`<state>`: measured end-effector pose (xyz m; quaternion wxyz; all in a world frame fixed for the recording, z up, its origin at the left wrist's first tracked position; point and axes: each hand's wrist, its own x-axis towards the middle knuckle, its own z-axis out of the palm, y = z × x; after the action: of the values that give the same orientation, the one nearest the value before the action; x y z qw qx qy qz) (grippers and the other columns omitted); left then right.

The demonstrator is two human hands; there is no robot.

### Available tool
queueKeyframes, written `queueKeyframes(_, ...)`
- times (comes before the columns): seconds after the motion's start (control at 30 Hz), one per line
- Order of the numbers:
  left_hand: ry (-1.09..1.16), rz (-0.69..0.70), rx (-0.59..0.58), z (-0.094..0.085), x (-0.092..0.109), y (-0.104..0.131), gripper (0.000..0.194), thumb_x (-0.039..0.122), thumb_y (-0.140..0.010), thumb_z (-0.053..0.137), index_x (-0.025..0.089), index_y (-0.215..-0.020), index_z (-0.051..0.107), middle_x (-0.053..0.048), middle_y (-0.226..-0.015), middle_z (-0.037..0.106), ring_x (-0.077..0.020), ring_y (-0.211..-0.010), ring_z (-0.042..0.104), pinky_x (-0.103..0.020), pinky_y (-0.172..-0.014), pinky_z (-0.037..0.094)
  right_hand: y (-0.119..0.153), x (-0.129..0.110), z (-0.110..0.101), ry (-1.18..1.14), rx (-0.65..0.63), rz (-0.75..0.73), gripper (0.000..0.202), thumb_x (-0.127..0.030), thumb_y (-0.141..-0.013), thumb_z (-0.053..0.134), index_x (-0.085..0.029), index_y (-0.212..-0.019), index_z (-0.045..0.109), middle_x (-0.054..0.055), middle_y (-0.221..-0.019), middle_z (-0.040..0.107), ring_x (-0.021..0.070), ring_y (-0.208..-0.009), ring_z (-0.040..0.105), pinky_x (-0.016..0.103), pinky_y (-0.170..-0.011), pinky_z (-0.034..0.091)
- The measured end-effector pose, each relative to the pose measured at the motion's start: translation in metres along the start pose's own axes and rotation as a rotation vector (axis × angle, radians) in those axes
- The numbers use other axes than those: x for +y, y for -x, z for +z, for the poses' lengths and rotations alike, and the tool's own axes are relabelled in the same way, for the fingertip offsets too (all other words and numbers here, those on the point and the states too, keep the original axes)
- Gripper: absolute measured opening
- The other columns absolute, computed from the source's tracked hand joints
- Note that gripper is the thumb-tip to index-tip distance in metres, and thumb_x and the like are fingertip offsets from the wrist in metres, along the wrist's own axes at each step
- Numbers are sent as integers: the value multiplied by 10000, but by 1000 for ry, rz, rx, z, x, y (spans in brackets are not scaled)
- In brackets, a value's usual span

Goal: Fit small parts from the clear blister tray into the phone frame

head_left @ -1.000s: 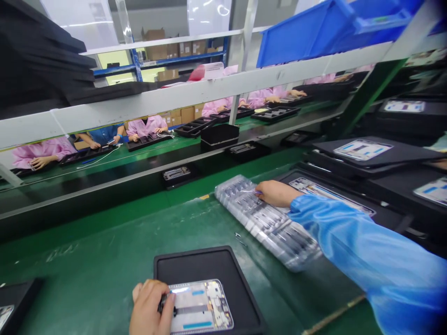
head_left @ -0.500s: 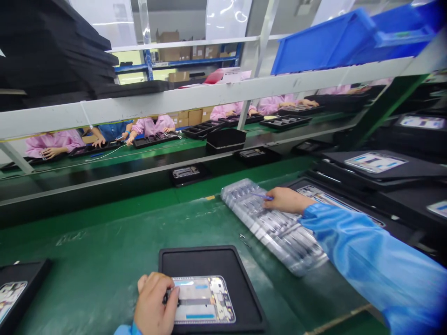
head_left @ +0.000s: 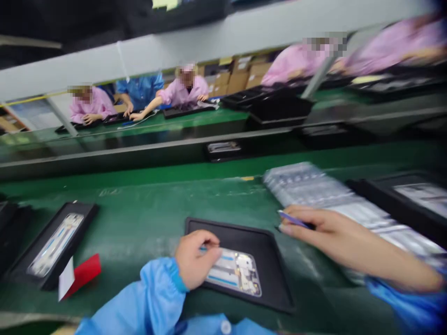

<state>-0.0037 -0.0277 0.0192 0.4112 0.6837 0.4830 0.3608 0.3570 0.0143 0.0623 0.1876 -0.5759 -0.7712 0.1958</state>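
My left hand (head_left: 197, 259) rests over the left end of a phone mid-frame (head_left: 234, 274), with thumb and fingers curled together. What sits between those fingers is hidden. The mid-frame is silver with blue strips and a pale board area at its right end, and it lies in a shallow black tray (head_left: 268, 246). To the right, my right hand (head_left: 314, 223) is closed on purple tweezers (head_left: 295, 219), their tips pointing left, above the bench. Under and behind that hand lies a clear plastic blister tray (head_left: 296, 179) with rows of pockets; its contents are blurred.
Another black tray (head_left: 84, 218) with a phone mid-frame (head_left: 56, 244) stands at the left, beside a red and white card (head_left: 84, 277). A further black tray (head_left: 412, 186) is at the right. Across the line, co-workers in pink (head_left: 195, 88) and blue (head_left: 139, 86) handle trays.
The view has tilted down and swung left. My right hand, with the tweezers, has come from over the blister tray toward the black tray. My left hand stays at the mid-frame.
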Motion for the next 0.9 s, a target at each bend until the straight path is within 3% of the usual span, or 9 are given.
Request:
queueKeyframes(0.13,310,-124,-125,20,-4,-1,213,318,-884,793,185,-1051,798,-42,-949,817,-187,-864,732,-310,-849,589,1,-82,64,-447,-303,-103,436,-626,-1035,594,-280,-834,769,49,-959,751,212,-825,728,297,-698,598)
queueKeyframes(0.27,452,-235,-125,26,-27,11,200,298,-863,827,167,-1010,793,-43,-917,804,-165,-804,706,-296,-798,587,-7,-112,95,-494,-323,-166,404,-545,-1061,573,-293,-805,756,33,-859,724,201,-724,705,312,-601,587)
queueKeyframes(0.37,424,-229,-65,21,-34,17,150,253,-854,825,172,-969,775,-28,-867,786,-151,-764,686,-283,-768,574,-8,-113,106,-443,-235,-214,383,-503,-1071,567,-294,-833,782,45,-897,746,201,-765,733,312,-630,615)
queueKeyframes(0.47,362,-198,-9,17,-31,21,113,238,-869,807,185,-951,750,-20,-851,786,-159,-764,710,-274,-749,578,-1,-111,115,-351,-93,-269,230,-457,-1036,638,-336,-1057,832,60,-1021,784,224,-852,765,333,-674,653)
queueKeyframes(0.6,179,-101,14,14,-19,25,54,235,-924,743,208,-968,758,-21,-871,804,-183,-815,757,-297,-823,609,22,-108,129,-273,112,-330,358,-293,-1050,589,-445,-1322,766,26,-1092,797,212,-922,788,340,-749,679)
queueKeyframes(0.77,56,19,-7,16,-8,32,106,252,-997,651,216,-1056,732,-46,-986,832,-211,-935,797,-333,-929,632,49,-99,140,-59,280,-445,389,-209,-1015,617,-385,-1342,732,47,-1142,799,226,-965,799,376,-857,686)
queueKeyframes(0.9,-55,188,-11,10,-13,29,207,233,-1019,584,201,-1189,698,-83,-1094,823,-231,-1036,775,-371,-975,628,56,-80,139,70,302,-453,353,-228,-991,636,-344,-1306,742,72,-1175,805,260,-991,800,432,-909,680)
